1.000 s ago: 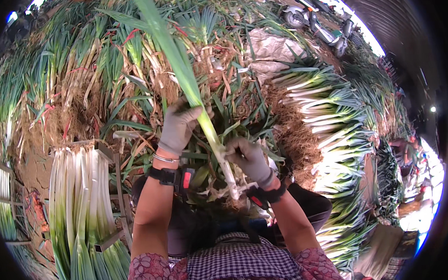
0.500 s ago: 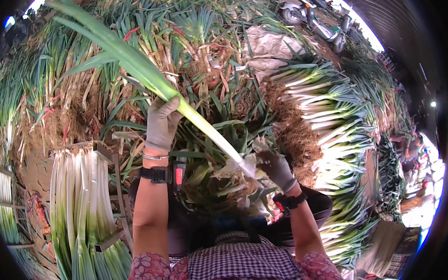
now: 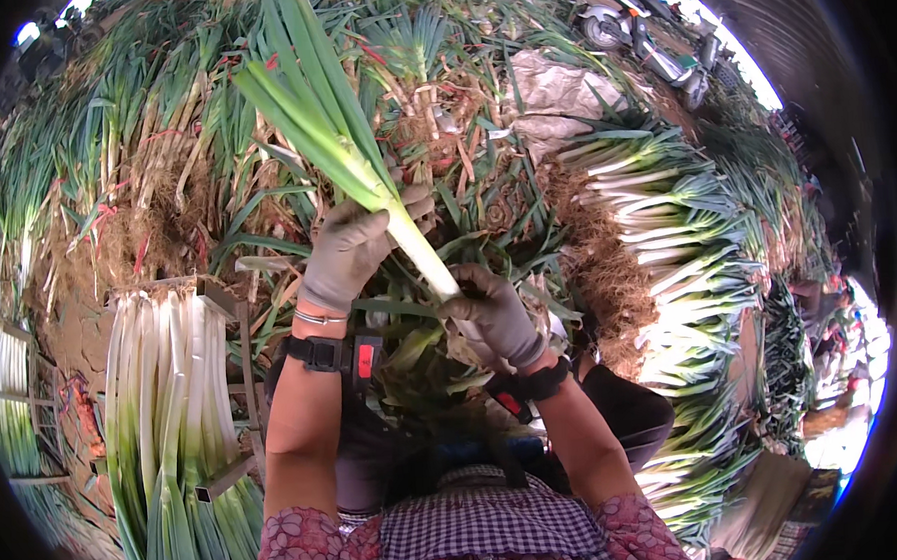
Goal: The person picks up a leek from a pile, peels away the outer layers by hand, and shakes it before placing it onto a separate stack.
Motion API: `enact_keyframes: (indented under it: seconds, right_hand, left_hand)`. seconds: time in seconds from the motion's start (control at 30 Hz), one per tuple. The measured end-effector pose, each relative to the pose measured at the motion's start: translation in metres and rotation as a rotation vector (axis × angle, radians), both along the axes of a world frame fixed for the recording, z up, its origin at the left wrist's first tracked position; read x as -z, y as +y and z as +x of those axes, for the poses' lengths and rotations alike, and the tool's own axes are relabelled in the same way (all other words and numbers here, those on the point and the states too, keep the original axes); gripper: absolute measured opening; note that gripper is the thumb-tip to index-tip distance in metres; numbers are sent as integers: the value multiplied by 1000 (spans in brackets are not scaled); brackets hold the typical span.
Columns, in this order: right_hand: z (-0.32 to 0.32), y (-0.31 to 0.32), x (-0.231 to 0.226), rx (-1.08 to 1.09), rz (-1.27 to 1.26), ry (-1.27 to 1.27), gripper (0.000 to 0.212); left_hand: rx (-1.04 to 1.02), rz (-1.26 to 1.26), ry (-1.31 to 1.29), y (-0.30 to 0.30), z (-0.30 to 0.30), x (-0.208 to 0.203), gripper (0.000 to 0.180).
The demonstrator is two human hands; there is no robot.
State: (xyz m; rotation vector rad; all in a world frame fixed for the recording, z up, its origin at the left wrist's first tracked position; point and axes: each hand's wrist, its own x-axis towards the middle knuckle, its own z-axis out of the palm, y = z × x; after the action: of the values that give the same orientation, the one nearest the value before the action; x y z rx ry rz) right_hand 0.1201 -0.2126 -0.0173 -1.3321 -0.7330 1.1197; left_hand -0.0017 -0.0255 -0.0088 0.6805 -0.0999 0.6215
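A large green onion [image 3: 416, 244] slants across the middle, its green leaves up and to the left and its white stem toward me. My left hand [image 3: 352, 249], in a grey glove, is closed round the stalk just below where the leaves part. Lower down, my right hand [image 3: 495, 313], in a darker-stained glove, has its fingers wrapped on the white stem. The root end is mostly hidden by the right hand. Under both hands lies a heap of stripped leaves and pale peelings [image 3: 412, 352].
To the left, a metal rack [image 3: 248, 369] holds peeled green onions [image 3: 168, 392]. A long row of rooted green onions [image 3: 658, 261] lies to the right. Bundles with red ties [image 3: 154, 173] fill the back left. A crumpled sack [image 3: 556, 100] and a scooter [image 3: 649, 46] are farther back.
My right hand has moved up and left along the stem, closer to my left hand. The green onion has swung more upright, its leaves shifting right.
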Motion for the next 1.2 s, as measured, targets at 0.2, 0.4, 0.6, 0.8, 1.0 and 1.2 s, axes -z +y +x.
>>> enact_keyframes:
  seconds: [0.2, 0.4, 0.6, 0.8, 1.0, 1.2]
  right_hand:
    - [-1, 5, -10, 234, 167, -988, 61]
    - [-17, 25, -18, 330, 79, -1124, 56]
    - [-12, 36, -11, 368, 171, -1086, 32]
    - [0, 27, 8, 419, 248, -841, 20]
    - [15, 17, -18, 602, 352, -436, 10]
    - [-37, 101, -46, 415, 732, -721, 43]
  left_hand:
    - [-226, 33, 246, -10, 12, 12, 26]
    - [-369, 16, 340, -16, 19, 15, 24]
    - [-366, 11, 314, -19, 13, 18, 25]
    - [-334, -56, 246, -21, 14, 17, 25]
    - [-384, -29, 236, -24, 18, 16, 28]
    - [-69, -294, 117, -44, 28, 20, 26]
